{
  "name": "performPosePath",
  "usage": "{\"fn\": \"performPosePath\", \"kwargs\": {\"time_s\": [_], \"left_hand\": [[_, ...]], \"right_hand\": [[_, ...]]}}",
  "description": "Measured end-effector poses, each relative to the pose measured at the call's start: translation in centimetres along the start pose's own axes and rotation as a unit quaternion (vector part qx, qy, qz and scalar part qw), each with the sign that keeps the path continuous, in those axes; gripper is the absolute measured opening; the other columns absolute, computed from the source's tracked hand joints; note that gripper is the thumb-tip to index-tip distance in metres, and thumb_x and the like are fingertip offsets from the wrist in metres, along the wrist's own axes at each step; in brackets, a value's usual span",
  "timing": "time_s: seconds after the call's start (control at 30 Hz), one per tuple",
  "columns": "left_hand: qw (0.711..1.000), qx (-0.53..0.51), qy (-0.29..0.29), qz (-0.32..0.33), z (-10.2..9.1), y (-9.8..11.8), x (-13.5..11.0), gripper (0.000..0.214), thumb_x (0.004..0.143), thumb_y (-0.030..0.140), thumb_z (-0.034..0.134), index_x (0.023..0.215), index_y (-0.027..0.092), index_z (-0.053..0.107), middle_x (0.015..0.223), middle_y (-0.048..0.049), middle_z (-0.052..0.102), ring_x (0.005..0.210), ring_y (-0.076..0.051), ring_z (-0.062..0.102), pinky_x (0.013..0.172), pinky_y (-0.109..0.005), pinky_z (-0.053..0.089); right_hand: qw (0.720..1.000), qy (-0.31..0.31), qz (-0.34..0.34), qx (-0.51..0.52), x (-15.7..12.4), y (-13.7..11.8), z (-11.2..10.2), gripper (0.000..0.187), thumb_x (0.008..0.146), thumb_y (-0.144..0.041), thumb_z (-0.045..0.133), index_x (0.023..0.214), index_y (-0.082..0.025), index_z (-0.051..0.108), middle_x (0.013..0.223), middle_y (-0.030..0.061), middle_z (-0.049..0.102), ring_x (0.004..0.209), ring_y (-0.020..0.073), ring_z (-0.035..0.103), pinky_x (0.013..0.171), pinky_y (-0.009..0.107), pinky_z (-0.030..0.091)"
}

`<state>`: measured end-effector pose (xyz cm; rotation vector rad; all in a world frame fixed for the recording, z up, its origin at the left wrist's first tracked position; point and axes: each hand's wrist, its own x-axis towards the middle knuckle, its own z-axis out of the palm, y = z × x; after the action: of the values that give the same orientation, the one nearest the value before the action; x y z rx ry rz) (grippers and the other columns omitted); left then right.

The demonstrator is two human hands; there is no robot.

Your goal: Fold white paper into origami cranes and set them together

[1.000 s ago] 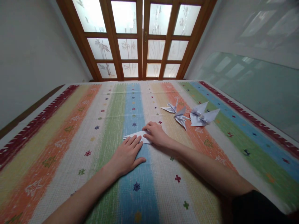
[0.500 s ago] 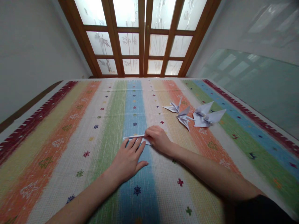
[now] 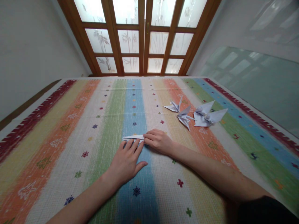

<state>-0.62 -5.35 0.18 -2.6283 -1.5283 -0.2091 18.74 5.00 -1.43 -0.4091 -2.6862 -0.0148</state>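
A narrow folded piece of white paper (image 3: 132, 137) lies on the striped cloth in the middle of the view. My left hand (image 3: 126, 160) lies flat with fingers stretched out, its fingertips on the paper's near edge. My right hand (image 3: 158, 141) is curled over the paper's right end, fingers pressed together on it. Most of the paper is hidden under both hands.
Three finished white paper cranes (image 3: 174, 107) (image 3: 185, 117) (image 3: 207, 115) sit to the right of my hands on the striped cloth (image 3: 70, 140). A wooden door with frosted panes (image 3: 140, 37) stands beyond the far edge. A green glass panel (image 3: 252, 81) runs along the right.
The paper has gone from a wider flap to a thin flat strip under my hands. My right hand slid slightly along it; my left hand stayed flat.
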Motion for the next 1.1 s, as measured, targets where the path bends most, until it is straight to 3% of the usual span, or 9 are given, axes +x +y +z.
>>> {"fn": "performPosePath", "kwargs": {"time_s": [0.17, 0.33, 0.5, 0.63, 0.73, 0.83, 0.97, 1.1], "left_hand": [[1.000, -0.012, 0.005, 0.002, 0.0, -0.2, 0.0, 0.064, 0.091, 0.059, 0.048, 0.137, 0.015, 0.052, 0.138, -0.0160, 0.056, 0.124, -0.036, 0.047, 0.102, -0.051, 0.032], [0.999, -0.029, 0.008, 0.011, 0.1, -0.4, 0.0, 0.065, 0.090, 0.060, 0.050, 0.136, 0.015, 0.052, 0.140, -0.0170, 0.054, 0.130, -0.038, 0.043, 0.107, -0.055, 0.027], [0.999, -0.041, 0.021, 0.011, 0.4, -0.5, 0.0, 0.063, 0.089, 0.057, 0.054, 0.136, 0.015, 0.051, 0.140, -0.0170, 0.053, 0.128, -0.038, 0.045, 0.105, -0.054, 0.030], [0.993, -0.038, 0.109, 0.008, 0.2, -0.9, 0.2, 0.044, 0.092, 0.044, 0.054, 0.126, 0.015, 0.055, 0.129, -0.0166, 0.060, 0.117, -0.033, 0.052, 0.098, -0.049, 0.037], [0.971, -0.032, 0.233, -0.035, -0.2, -1.5, 0.4, 0.030, 0.091, 0.032, 0.058, 0.117, 0.017, 0.053, 0.116, -0.0150, 0.063, 0.106, -0.029, 0.056, 0.090, -0.045, 0.042], [0.945, -0.055, 0.315, -0.066, -0.4, -2.1, 0.4, 0.035, 0.087, 0.030, 0.065, 0.117, 0.019, 0.049, 0.107, -0.0123, 0.064, 0.098, -0.027, 0.058, 0.085, -0.042, 0.045], [0.940, -0.080, 0.330, -0.038, -0.5, -2.5, 0.3, 0.031, 0.086, 0.029, 0.068, 0.111, 0.021, 0.052, 0.102, -0.0093, 0.067, 0.094, -0.025, 0.061, 0.084, -0.040, 0.046], [0.941, -0.101, 0.322, 0.016, -0.7, -2.5, 0.3, 0.017, 0.088, 0.018, 0.061, 0.105, 0.023, 0.061, 0.096, -0.0056, 0.072, 0.091, -0.021, 0.066, 0.086, -0.038, 0.047]], "right_hand": [[0.992, 0.018, 0.100, 0.075, 0.0, 0.1, -0.1, 0.019, 0.096, -0.017, 0.049, 0.092, -0.017, 0.068, 0.087, 0.0083, 0.071, 0.080, 0.0181, 0.063, 0.075, 0.030, 0.046], [0.953, 0.039, 0.266, 0.143, 1.0, 0.7, -0.2, 0.014, 0.091, -0.018, 0.058, 0.095, -0.017, 0.071, 0.089, 0.0073, 0.073, 0.083, 0.0176, 0.064, 0.079, 0.031, 0.046], [0.942, 0.012, 0.296, 0.157, 1.6, 0.9, -0.3, 0.012, 0.086, -0.016, 0.063, 0.096, -0.016, 0.070, 0.086, 0.0064, 0.070, 0.082, 0.0175, 0.060, 0.078, 0.031, 0.044], [0.964, 0.054, 0.229, 0.125, 1.1, 0.5, -0.3, 0.012, 0.090, -0.016, 0.056, 0.085, -0.015, 0.068, 0.082, 0.0070, 0.068, 0.079, 0.0175, 0.058, 0.074, 0.031, 0.044], [0.987, 0.101, 0.121, 0.038, 0.1, 0.0, -0.7, 0.024, 0.095, -0.019, 0.046, 0.082, -0.019, 0.066, 0.079, 0.0068, 0.068, 0.075, 0.0178, 0.056, 0.071, 0.033, 0.041], [0.994, 0.110, 0.000, 0.001, -0.8, -0.7, -1.5, 0.023, 0.096, -0.019, 0.045, 0.088, -0.024, 0.066, 0.079, 0.0033, 0.070, 0.073, 0.0171, 0.057, 0.069, 0.034, 0.040], [0.987, 0.130, -0.095, -0.008, -1.3, -1.4, -2.3, 0.021, 0.093, -0.015, 0.049, 0.093, -0.028, 0.066, 0.086, 0.0006, 0.072, 0.074, 0.0146, 0.059, 0.066, 0.033, 0.041], [0.991, 0.096, -0.081, 0.035, -1.4, -1.6, -2.4, 0.022, 0.093, -0.018, 0.050, 0.092, -0.031, 0.067, 0.090, -0.0007, 0.073, 0.079, 0.0149, 0.064, 0.067, 0.033, 0.045]]}}
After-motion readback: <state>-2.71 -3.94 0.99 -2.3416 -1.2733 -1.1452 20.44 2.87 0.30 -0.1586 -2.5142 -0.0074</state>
